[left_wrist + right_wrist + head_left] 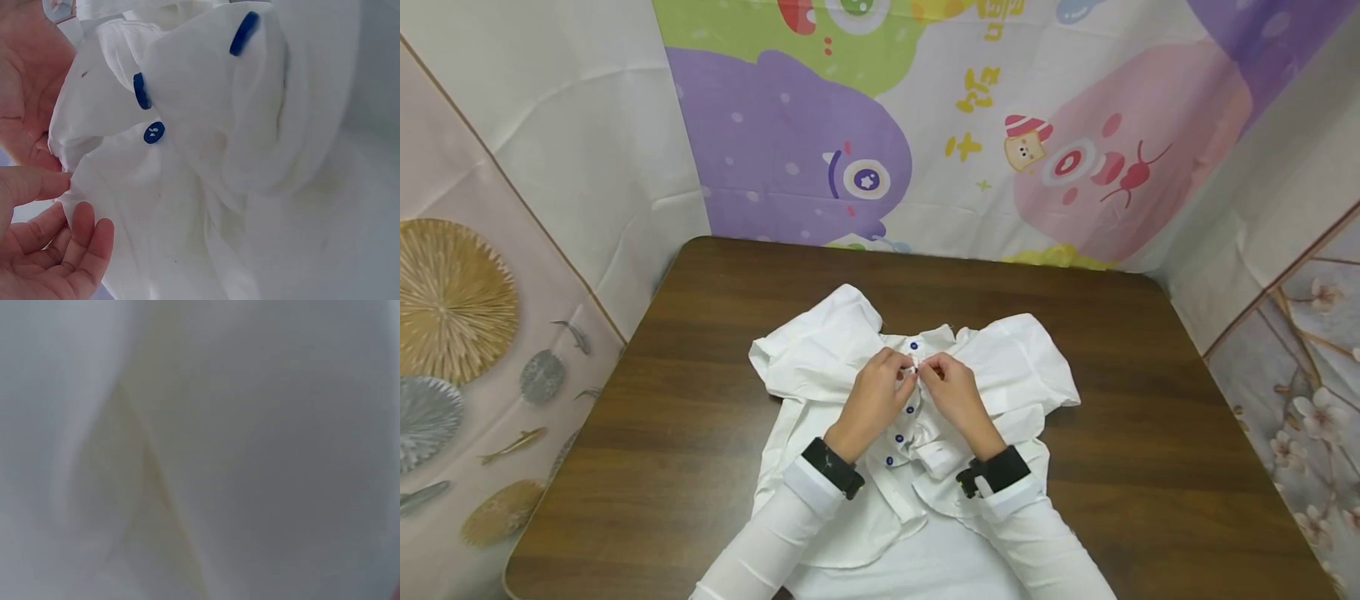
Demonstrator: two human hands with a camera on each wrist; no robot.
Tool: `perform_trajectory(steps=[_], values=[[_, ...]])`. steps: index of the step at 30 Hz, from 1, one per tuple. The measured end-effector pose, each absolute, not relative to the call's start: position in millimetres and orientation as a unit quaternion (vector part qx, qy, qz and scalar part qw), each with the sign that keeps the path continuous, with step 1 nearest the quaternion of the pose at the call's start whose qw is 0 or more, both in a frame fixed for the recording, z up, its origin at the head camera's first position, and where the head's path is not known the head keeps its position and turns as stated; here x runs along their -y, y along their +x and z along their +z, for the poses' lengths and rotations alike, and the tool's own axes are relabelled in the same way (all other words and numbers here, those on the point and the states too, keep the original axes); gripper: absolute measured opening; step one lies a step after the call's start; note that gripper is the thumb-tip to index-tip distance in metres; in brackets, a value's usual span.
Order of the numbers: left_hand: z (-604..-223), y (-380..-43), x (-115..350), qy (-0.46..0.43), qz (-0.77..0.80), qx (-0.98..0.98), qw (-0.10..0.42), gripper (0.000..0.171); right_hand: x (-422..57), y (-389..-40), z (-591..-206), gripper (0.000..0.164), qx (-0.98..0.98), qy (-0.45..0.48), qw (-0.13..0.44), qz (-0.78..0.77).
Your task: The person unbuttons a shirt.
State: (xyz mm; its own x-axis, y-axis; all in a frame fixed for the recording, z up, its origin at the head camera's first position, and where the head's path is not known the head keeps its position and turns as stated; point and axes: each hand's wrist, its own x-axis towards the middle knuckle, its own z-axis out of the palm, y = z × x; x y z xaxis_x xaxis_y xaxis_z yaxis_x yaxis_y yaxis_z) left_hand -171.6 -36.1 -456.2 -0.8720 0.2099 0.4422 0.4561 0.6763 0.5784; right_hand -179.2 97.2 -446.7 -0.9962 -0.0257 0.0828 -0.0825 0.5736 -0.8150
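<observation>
A white shirt with puffy sleeves lies spread out, a row of blue buttons down its front. My left hand pinches the front edge near the collar with thumb and fingers. Close against it, the right hand also pinches the cloth there, and a small dark spot shows between the fingertips. In the left wrist view, fingers of both hands appear along the left side at the cloth's edge, with loose blue-buttoned folds beside them. Only blurred white cloth fills most of the right wrist view.
The shirt lies on a brown wooden table with rounded corners. Behind stands a cartoon-printed curtain; patterned cloth hangs at the left and right. Dark bands circle both wrists.
</observation>
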Motion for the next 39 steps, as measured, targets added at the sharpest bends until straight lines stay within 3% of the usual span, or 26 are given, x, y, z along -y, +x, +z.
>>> perform_trajectory(steps=[29, 39], values=[[-462, -169, 44, -0.174, -0.392, 0.892, 0.147, 0.004, -106, -176, -451, 0.015, 0.901, 0.025, 0.034, 0.432], [-467, -167, 51, -0.170, -0.382, 0.898, 0.137, 0.005, -115, -170, -454, 0.013, 0.910, 0.068, 0.040, 0.408]])
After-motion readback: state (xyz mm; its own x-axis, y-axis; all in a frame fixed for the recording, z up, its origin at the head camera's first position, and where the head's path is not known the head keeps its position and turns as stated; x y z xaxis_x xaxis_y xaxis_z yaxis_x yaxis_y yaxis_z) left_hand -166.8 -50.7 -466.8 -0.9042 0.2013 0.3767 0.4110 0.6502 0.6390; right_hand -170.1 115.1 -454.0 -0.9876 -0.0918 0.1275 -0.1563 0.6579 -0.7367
